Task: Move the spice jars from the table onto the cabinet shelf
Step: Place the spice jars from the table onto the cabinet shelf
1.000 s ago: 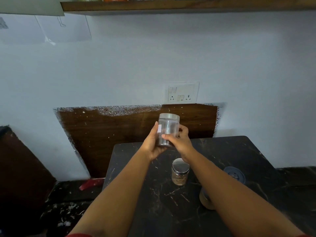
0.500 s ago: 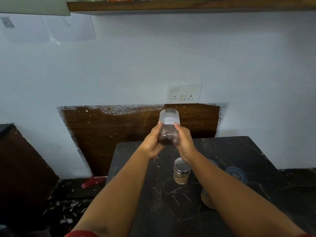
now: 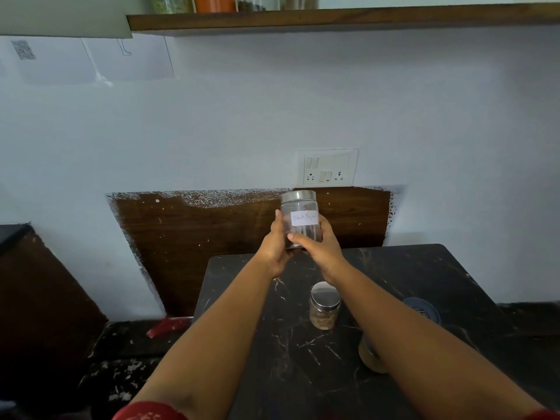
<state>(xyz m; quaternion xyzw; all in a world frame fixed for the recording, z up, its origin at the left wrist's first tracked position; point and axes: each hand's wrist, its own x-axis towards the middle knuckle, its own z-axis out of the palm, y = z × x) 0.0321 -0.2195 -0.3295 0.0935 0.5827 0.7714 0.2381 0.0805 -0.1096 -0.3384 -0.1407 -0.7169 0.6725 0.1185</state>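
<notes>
While we hold the jar (image 3: 300, 221) in both hands (image 3: 274, 247) (image 3: 322, 248) above the surface (image 3: 424, 268) | grip: wrapped round glass | risk: smooth glass slipping during the reach to the shelf (image 3: 333, 18)

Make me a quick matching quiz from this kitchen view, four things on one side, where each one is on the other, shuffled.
Things:
1. Black Pepper jar
2. steel-lidded jar
3. orange jar
4. switch plate

Places:
A. on the wall
B. up on the shelf
C. held in both hands, left hand and right hand
D. standing on the black table

Pairs: 1-C, 2-D, 3-B, 4-A
</notes>
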